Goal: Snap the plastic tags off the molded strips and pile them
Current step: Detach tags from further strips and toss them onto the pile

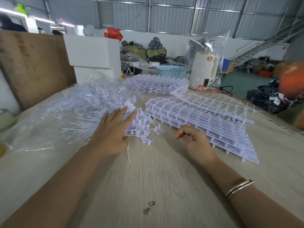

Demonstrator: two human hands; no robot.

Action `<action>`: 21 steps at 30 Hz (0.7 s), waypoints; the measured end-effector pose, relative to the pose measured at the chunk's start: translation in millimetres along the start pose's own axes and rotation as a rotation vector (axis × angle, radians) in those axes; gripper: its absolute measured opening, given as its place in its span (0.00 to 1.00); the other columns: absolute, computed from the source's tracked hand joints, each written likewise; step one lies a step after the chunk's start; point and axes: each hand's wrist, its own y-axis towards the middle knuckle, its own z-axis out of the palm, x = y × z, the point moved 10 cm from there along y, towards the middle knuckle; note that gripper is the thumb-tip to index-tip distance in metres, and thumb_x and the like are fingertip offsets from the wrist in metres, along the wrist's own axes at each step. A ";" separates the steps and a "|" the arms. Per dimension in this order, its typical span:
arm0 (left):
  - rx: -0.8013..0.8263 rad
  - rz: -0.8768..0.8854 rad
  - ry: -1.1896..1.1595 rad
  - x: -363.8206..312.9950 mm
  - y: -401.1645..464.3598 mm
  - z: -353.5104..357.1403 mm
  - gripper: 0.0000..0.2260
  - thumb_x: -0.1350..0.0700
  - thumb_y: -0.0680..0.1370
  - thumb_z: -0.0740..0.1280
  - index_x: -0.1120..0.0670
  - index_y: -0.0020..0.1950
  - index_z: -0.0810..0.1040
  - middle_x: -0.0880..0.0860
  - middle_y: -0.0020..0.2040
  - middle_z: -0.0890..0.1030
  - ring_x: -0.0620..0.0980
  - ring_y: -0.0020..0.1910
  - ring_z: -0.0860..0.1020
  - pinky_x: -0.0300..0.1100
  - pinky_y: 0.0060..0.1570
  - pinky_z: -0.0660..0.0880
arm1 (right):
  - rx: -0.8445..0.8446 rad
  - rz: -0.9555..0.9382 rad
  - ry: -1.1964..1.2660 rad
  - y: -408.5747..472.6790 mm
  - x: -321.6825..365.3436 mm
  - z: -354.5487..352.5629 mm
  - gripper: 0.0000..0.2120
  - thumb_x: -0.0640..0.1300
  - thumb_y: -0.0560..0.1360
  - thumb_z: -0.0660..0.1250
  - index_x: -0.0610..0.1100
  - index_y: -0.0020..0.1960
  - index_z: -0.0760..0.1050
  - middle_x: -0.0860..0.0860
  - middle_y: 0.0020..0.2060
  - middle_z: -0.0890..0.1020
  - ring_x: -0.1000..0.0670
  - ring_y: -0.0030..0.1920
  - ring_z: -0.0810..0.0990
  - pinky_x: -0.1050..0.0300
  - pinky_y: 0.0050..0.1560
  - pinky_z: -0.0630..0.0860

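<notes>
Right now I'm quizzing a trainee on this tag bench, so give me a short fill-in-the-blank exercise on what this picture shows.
1. The left hand rests with straight fingers on the pile of loose ____.
2. The stack of molded strips lies beside the ____ hand.
3. The bracelet sits on the ____ wrist.
4. The basket at the far end of the table is coloured ____.

Missing words: tags; right; right; blue

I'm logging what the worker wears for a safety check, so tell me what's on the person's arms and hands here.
Both forearms are bare, with no sleeves or gloves in view. The left hand wears nothing that shows. The right hand seems to have a ring on one finger, and thin metal bangles circle the right wrist.
</notes>
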 end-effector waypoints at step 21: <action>0.042 0.429 -0.376 -124.2 -19.8 24.8 0.14 0.56 0.79 0.60 0.49 0.64 0.75 0.42 0.62 0.74 0.38 0.61 0.68 0.28 0.60 0.58 | 0.016 -0.044 -0.464 47.6 6.7 -23.0 0.13 0.30 0.70 0.58 0.43 0.39 0.77 0.49 0.41 0.75 0.48 0.42 0.75 0.56 0.42 0.69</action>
